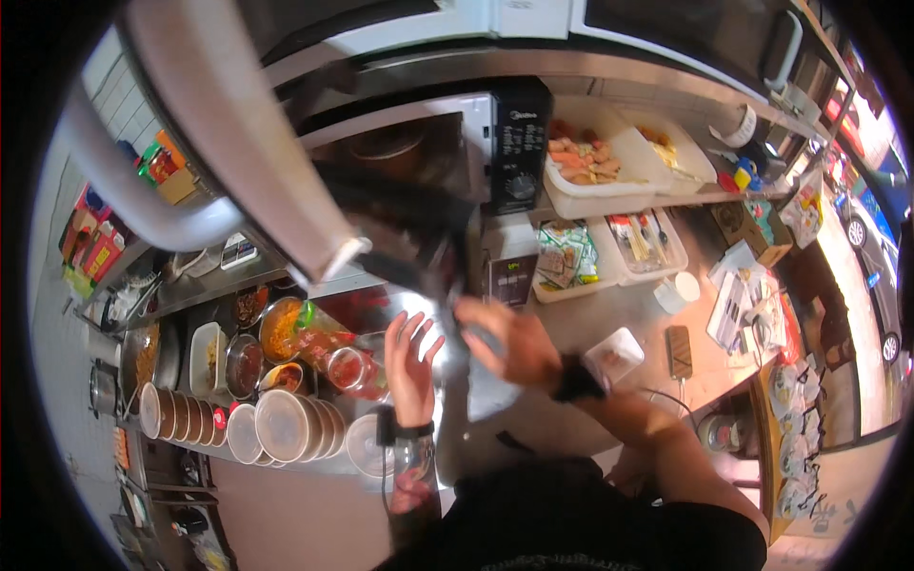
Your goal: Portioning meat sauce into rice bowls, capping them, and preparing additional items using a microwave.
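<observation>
My left hand (412,371) is raised over the steel counter (493,428), fingers apart and holding nothing. To its right, my right hand (510,346) is blurred, with curled fingers close to a dark blurred shape; whether it grips anything is unclear. Above both hands is a black Midea microwave oven (521,143), where a round shape (385,143) shows dimly behind the front. A white appliance door (235,121) with a thick handle (157,214) stands swung out at upper left, covering part of the microwave. Left of my left hand lies a clear bag of red food (321,350) with a jar (353,367).
Stacked lidded bowls (285,426) line the counter's left front edge, near metal bowls of food (282,325). On the right are a bin of packets (568,257), a utensil bin (646,246), a white tub (615,355) and a cabled phone (680,352). Food bins (600,193) occupy the shelf.
</observation>
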